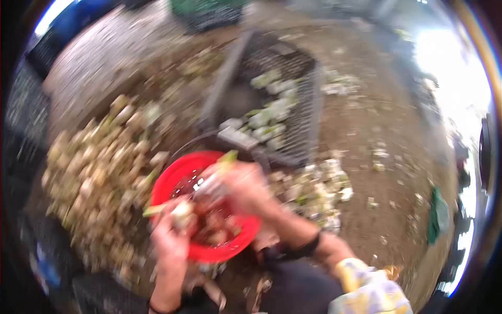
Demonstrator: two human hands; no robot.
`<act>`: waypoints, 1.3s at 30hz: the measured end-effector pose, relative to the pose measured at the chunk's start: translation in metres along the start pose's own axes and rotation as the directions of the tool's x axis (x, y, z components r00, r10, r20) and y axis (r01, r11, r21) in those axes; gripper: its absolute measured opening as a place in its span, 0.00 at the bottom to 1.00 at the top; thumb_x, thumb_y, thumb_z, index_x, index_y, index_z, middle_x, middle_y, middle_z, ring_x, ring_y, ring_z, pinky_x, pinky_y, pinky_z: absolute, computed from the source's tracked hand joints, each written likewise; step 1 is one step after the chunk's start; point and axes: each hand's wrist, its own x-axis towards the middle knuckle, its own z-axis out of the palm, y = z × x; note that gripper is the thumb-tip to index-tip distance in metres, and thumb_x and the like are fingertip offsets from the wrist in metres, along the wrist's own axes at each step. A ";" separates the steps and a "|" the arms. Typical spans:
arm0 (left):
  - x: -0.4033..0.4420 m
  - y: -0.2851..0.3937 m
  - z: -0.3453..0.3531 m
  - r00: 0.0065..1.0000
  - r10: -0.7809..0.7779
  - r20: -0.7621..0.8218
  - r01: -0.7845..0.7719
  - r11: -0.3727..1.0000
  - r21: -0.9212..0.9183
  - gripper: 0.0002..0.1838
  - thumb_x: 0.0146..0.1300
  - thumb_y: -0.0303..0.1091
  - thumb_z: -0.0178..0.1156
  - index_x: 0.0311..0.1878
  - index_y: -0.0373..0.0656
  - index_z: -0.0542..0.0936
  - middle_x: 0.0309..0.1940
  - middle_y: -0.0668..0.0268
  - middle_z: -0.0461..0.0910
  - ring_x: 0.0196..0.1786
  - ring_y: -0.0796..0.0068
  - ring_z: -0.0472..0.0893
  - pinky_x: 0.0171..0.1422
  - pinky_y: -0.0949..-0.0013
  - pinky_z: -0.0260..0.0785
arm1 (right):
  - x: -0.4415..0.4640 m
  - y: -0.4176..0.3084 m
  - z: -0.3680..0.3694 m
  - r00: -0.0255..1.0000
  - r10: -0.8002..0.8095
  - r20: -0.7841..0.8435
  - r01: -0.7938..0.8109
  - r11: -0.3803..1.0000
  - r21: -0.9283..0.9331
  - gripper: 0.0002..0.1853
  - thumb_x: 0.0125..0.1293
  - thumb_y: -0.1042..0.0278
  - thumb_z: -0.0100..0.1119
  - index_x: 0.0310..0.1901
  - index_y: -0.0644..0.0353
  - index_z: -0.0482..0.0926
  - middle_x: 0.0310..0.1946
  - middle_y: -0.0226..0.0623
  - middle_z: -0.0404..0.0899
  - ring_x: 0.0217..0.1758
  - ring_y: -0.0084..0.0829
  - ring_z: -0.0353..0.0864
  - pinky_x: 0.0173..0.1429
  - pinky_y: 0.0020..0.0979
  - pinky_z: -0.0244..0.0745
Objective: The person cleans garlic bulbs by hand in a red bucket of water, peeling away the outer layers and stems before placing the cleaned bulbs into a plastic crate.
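Observation:
Over the left side of a red basin [246, 242] with water and pale pieces in it, my left hand [171, 235] holds a white bulb [182, 213] with a short green stem pointing left. My right hand [238, 186] is above the basin's upper right part, its fingers closed and blurred. Something pale shows at those fingers, and a yellow-green piece [228, 157] sticks up by them; what exactly they grip is too smeared to name.
A dark crate [312, 104] holding white-green bulbs stands beyond the basin. Left lies a large heap of bulbs [99, 172]. White and green scraps [329, 183] lie right of the basin. A green item [438, 215] is at far right.

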 end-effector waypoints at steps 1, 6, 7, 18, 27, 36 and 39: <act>-0.003 0.005 0.000 1.000 -0.020 0.012 0.020 0.999 0.042 0.14 0.69 0.29 0.46 0.49 0.31 0.77 0.47 0.55 0.79 0.44 0.66 0.81 0.43 0.62 0.79 | 0.001 -0.009 0.004 0.992 0.025 -0.123 -0.029 0.999 -0.033 0.13 0.68 0.69 0.51 0.47 0.68 0.79 0.35 0.41 0.83 0.30 0.26 0.82 0.28 0.26 0.78; 0.003 -0.001 -0.008 0.995 0.096 0.015 -0.096 0.993 0.067 0.14 0.70 0.32 0.51 0.51 0.32 0.77 0.41 0.59 0.81 0.37 0.72 0.81 0.34 0.71 0.75 | -0.007 0.013 0.014 0.984 0.062 0.170 -0.023 0.975 -0.219 0.18 0.56 0.81 0.50 0.50 0.63 0.79 0.39 0.37 0.81 0.30 0.22 0.81 0.30 0.22 0.75; 0.003 -0.001 -0.010 0.992 0.120 0.047 -0.125 0.987 0.100 0.14 0.69 0.31 0.53 0.51 0.34 0.78 0.43 0.61 0.80 0.40 0.73 0.80 0.37 0.73 0.75 | -0.007 0.024 0.013 0.972 0.026 0.232 0.057 0.937 -0.344 0.18 0.55 0.80 0.51 0.48 0.63 0.80 0.38 0.37 0.81 0.31 0.23 0.81 0.32 0.24 0.76; -0.007 -0.019 0.008 0.966 0.242 -0.090 -0.202 0.926 0.320 0.15 0.65 0.25 0.57 0.54 0.31 0.77 0.55 0.60 0.75 0.52 0.74 0.76 0.55 0.72 0.71 | -0.013 0.036 0.043 0.910 -0.290 0.296 0.375 0.274 -0.886 0.11 0.52 0.64 0.58 0.27 0.64 0.74 0.26 0.51 0.77 0.29 0.51 0.79 0.34 0.47 0.73; -0.007 -0.031 0.006 0.970 0.215 -0.117 -0.174 0.942 0.288 0.19 0.65 0.24 0.56 0.59 0.31 0.71 0.56 0.55 0.75 0.58 0.70 0.74 0.61 0.69 0.70 | -0.013 0.024 0.052 0.958 -0.135 0.254 0.278 0.205 -0.939 0.13 0.49 0.62 0.60 0.27 0.64 0.75 0.28 0.51 0.79 0.30 0.51 0.80 0.36 0.46 0.74; 0.000 -0.001 -0.005 0.981 0.032 0.191 0.009 0.978 -0.208 0.14 0.70 0.40 0.49 0.44 0.38 0.74 0.51 0.48 0.76 0.56 0.56 0.76 0.62 0.56 0.69 | -0.004 0.004 0.017 0.981 -0.151 0.123 0.183 0.505 -0.843 0.07 0.51 0.69 0.60 0.26 0.64 0.80 0.23 0.44 0.79 0.27 0.37 0.81 0.32 0.37 0.74; 0.010 -0.002 -0.013 0.980 0.022 0.198 0.035 0.960 -0.278 0.15 0.70 0.43 0.49 0.41 0.39 0.74 0.50 0.50 0.76 0.52 0.59 0.76 0.58 0.57 0.70 | -0.011 0.001 0.020 0.921 0.279 0.274 -0.133 0.883 -0.451 0.13 0.57 0.68 0.62 0.43 0.65 0.79 0.29 0.35 0.81 0.30 0.22 0.80 0.30 0.26 0.73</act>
